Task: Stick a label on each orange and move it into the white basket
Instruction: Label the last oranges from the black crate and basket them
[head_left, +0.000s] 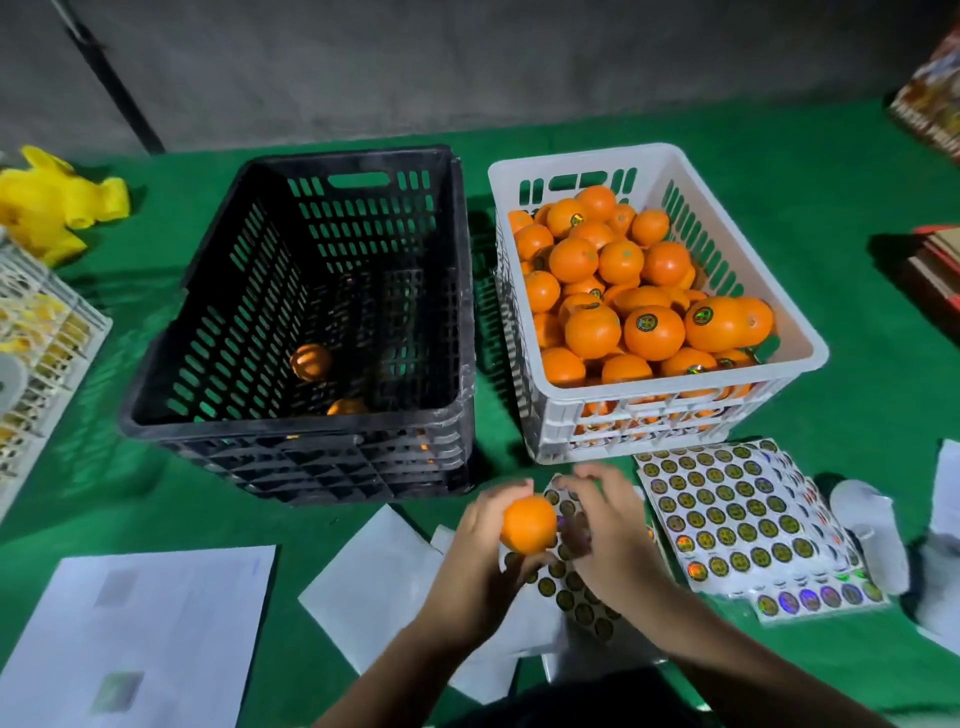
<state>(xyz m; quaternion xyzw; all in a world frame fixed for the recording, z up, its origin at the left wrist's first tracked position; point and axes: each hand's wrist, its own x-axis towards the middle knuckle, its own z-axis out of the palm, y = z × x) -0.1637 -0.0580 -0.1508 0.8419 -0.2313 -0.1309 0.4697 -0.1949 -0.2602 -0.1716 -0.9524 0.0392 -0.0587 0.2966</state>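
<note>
Head view: I see left hand (480, 551) gripping a round orange fruit (528, 524) near the green counter's (130, 499) front edge; right hand (605, 540) loosely curled, fingertips at the fruit, grip unclear. White slotted plastic basket (779, 332) behind, piled with labelled oranges.

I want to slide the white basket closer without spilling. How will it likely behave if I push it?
The white basket probably feels heavy: oranges are heaped near its rim. It will likely drag rather than glide on the green cloth. Top oranges sit loose and may roll if jolted.
</note>
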